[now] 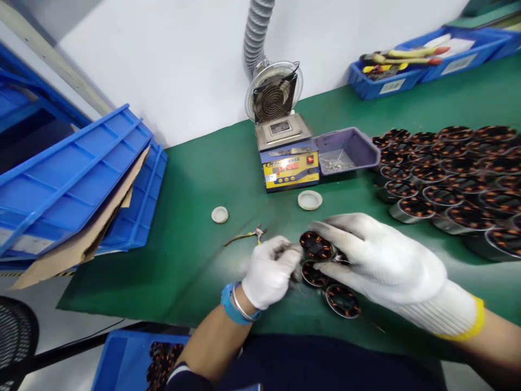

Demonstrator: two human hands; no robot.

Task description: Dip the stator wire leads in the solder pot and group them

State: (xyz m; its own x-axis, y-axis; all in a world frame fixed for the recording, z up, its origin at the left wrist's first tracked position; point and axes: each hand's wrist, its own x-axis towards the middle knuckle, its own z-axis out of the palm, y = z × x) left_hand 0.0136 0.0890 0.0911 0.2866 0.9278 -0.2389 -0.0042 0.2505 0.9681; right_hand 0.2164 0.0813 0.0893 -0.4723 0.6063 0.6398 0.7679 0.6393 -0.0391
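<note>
My right hand point(378, 260), in a white knit glove with a yellow cuff, has its fingers and thumb around a round motor stator point(316, 246), black with copper-coloured windings and a metal rim. Two more stators lie just below it: one partly under my thumb, and a nearer stator point(342, 301) on the green table. At the held stator's left edge is my left hand point(271, 271), also gloved, its fingers pinched together. Whatever sits between those fingertips is blurred. Behind the left hand lie side cutters point(257, 233) with yellow handles.
A yellow-blue solder pot point(291, 171) stands at the back under a fume hose point(256, 38), beside a purple tray point(370, 152). Two white lids point(220, 215) rest nearby. Rows of stators point(443, 194) fill the right. Blue crates point(73, 179) lean left; tool bins point(382, 87) stand behind.
</note>
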